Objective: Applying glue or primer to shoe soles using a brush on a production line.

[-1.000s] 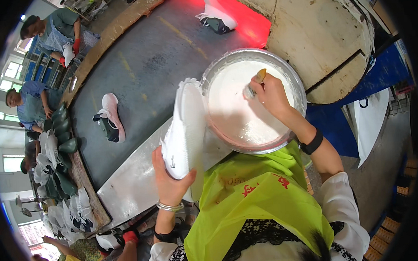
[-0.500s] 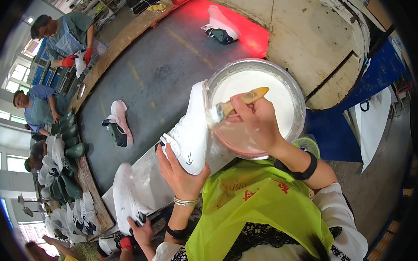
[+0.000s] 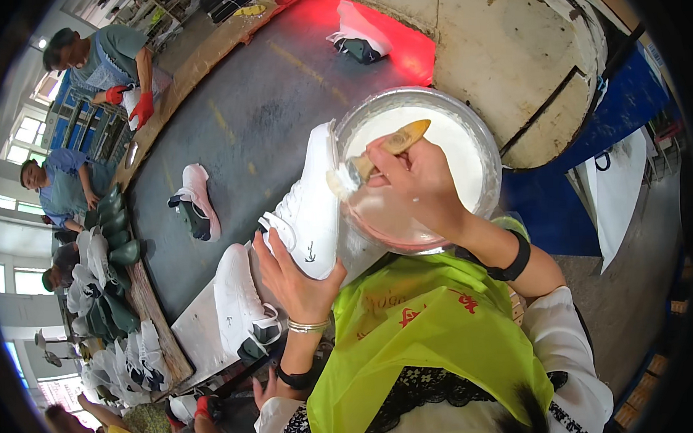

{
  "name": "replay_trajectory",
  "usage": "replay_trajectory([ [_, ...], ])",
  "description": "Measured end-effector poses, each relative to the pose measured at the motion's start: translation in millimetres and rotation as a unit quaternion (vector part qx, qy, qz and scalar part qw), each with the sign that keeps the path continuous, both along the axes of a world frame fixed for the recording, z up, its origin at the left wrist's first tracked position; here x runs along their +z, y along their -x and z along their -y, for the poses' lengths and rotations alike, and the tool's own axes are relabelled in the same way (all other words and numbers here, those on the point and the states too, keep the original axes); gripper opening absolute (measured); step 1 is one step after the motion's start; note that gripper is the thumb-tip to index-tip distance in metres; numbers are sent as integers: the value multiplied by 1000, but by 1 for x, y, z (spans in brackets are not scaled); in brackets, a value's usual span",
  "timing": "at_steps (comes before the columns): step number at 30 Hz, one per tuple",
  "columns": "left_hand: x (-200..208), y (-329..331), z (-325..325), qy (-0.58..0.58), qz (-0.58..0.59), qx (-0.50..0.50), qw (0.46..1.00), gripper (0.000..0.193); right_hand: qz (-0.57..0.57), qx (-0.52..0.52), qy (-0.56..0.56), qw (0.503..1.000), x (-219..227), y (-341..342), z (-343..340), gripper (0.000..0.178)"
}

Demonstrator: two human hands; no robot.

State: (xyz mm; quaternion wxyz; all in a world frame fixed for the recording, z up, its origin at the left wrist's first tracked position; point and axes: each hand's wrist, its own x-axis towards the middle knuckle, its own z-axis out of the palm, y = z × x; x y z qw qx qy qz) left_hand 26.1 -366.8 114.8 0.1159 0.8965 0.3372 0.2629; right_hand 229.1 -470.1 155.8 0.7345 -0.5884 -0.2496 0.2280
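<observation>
Shoe: a white shoe (image 3: 309,206) is held up in the left hand (image 3: 291,276), tilted with its toe toward the bowl and its rim touching the bowl's edge.
Left hand: clasped around the lower part of the shoe, fingers wrapped on its side, bracelets at the wrist.
Right hand: the right hand (image 3: 414,180) is closed on a wooden-handled brush (image 3: 375,158), whose bristle end lies at the shoe's edge, over the bowl rim.
Change: a second ago the brush was down in the white liquid and the shoe stood upright on edge beside the bowl; half a second ago the brush had come out toward the shoe; now its tip meets the shoe, which has been turned side-up.
Meaning: judging from this, dipping is done and coating of the shoe's edge is under way; the shoe looks not yet set down.
Bowl: a round metal bowl (image 3: 478,147) of white liquid sits just in front of the person's yellow apron (image 3: 435,335).
Second shoe: another white shoe (image 3: 239,300) lies on the pale tabletop (image 3: 194,336), below the left hand.
Belt: a dark belt (image 3: 267,120) carries a further shoe (image 3: 193,203) to the left and one (image 3: 359,33) at the far end.
Others: people with red gloves (image 3: 140,109) work along the far left side.
</observation>
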Motion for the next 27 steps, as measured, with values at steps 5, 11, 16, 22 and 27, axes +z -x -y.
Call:
replay_trajectory([
  [5,-7,5,-6,36,11,-39,999,104,32,54,76,995,3,-14,-1,24],
  [11,-1,2,1,101,21,-52,993,101,99,-78,2,992,-1,-48,-33,22],
  [16,-6,8,-13,144,34,-72,986,97,223,11,5,975,-1,-1,1,17],
  [22,0,6,-13,396,85,-74,911,87,164,93,6,982,10,-18,-8,16],
  [27,7,5,-12,495,132,-85,855,91,244,22,44,968,7,-51,-31,18],
])
